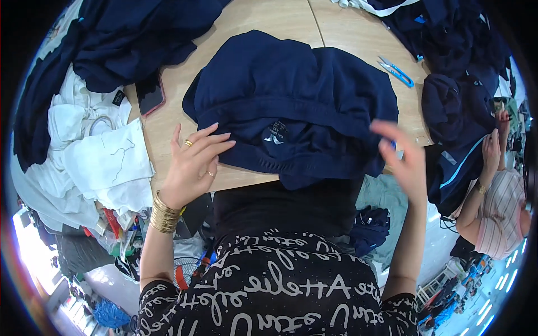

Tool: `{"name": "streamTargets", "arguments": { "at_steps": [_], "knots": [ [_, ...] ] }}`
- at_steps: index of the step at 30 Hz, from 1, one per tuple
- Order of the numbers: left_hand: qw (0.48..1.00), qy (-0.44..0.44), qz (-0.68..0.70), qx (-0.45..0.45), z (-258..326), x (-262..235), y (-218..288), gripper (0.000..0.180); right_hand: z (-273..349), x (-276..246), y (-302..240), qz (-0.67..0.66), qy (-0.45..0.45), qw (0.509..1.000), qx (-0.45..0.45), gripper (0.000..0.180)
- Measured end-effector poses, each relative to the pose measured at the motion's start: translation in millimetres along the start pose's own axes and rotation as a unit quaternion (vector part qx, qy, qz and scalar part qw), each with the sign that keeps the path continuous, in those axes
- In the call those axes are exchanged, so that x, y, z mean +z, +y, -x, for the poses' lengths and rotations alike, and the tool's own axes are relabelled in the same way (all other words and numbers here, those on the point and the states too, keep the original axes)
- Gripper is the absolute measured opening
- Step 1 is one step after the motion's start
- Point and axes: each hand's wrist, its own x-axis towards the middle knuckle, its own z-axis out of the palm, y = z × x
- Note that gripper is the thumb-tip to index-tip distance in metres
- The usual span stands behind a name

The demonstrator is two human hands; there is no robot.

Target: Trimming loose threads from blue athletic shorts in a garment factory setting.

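A navy garment (269, 73) with a gathered, elastic-looking waistband lies bunched on the table in front of me. Its opening faces me and shows a dark label (276, 134) with pale marks inside. My left hand (193, 165), with rings and gold bangles, has its fingers stretched over the garment's left edge and holds nothing. At the right edge, my right hand (408, 159) is blurred, its thumb and forefinger apart. A small bright blue bit shows beside that hand; I cannot make out what it is.
Blue-handled thread snips (398, 73) lie right of the garment. A phone (150, 92) rests on the left, beside white cloth pieces (109, 162) and a dark navy pile (140, 33). More navy garments (454, 106) lie at the right, where another person's hands (492, 151) are on the cloth.
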Motion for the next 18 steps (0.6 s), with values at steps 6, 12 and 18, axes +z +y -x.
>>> {"name": "streamTargets", "arguments": {
  "at_steps": [6, 12, 18],
  "knots": [
    [0.976, 0.131, 0.169, -0.044, -22.5, -0.6, 16.7, 0.031, -83.9, -23.4, 124.4, 0.301, 0.267, 0.916, 0.001, 0.039],
    [0.721, -0.084, 0.666, -0.173, -62.4, 23.8, 45.6, 0.030, -114.0, -28.8, 139.4, 0.451, 0.169, 0.876, 0.019, 0.030],
    [0.513, 0.059, 0.831, -0.207, -75.6, 66.2, 80.2, 0.050, -115.8, -36.0, 142.5, 0.409, 0.244, 0.879, 0.033, 0.019]
  ]
}}
